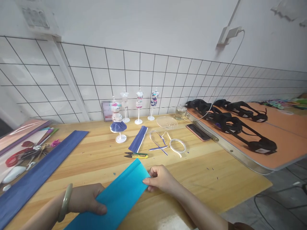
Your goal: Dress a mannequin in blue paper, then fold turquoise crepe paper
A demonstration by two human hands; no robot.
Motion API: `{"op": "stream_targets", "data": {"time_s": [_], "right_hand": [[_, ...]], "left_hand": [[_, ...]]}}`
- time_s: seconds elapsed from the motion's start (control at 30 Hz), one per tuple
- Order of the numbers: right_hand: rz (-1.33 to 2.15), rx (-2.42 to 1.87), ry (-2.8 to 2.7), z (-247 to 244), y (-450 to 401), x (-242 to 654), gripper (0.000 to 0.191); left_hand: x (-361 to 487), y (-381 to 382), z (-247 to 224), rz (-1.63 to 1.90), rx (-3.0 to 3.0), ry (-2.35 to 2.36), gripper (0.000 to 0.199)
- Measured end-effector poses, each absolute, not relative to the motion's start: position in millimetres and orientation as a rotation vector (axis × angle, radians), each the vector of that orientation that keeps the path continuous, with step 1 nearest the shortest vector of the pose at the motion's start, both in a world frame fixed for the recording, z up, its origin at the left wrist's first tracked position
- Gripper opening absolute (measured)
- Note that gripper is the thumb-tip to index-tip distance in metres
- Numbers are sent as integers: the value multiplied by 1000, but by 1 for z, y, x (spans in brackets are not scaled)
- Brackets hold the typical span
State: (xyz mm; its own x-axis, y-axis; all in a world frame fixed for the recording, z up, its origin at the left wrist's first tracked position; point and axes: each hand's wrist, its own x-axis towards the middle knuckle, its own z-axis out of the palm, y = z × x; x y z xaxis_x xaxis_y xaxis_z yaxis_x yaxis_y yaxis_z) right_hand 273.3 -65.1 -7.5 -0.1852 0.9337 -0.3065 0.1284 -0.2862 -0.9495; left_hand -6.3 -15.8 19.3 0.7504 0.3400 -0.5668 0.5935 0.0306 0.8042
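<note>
A folded sheet of turquoise crepe paper (122, 191) slants across the near part of the table between my hands. My left hand (87, 199), with a bangle at the wrist, grips its left edge, thumb on top and fingers hidden beneath. My right hand (157, 179) pinches its right corner between thumb and fingers. Just beyond the paper lie yellow-handled thread snips (136, 155) and a short folded strip of blue paper (138, 139). Behind them stands a small mannequin (117, 113) wearing a blue skirt (118, 126).
A roll of white tape (177, 146) lies near thin paper scraps (159, 148). More mini mannequins (139, 102) stand by the tiled wall. A phone (198, 132) and black headsets (249, 134) are at right. A long blue paper strip (52, 163) and red-handled scissors (13, 158) lie left.
</note>
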Motion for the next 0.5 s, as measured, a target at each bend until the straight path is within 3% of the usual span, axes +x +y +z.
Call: {"op": "stream_targets", "data": {"time_s": [0.33, 0.5], "right_hand": [[1540, -1382, -1153, -9, -65, 273, 45], [1557, -1339, -1062, -2, -68, 268, 73]], "left_hand": [[-6, -14, 20, -213, 1513, 689, 38], [-5, -14, 24, -158, 1468, 673, 33]]}}
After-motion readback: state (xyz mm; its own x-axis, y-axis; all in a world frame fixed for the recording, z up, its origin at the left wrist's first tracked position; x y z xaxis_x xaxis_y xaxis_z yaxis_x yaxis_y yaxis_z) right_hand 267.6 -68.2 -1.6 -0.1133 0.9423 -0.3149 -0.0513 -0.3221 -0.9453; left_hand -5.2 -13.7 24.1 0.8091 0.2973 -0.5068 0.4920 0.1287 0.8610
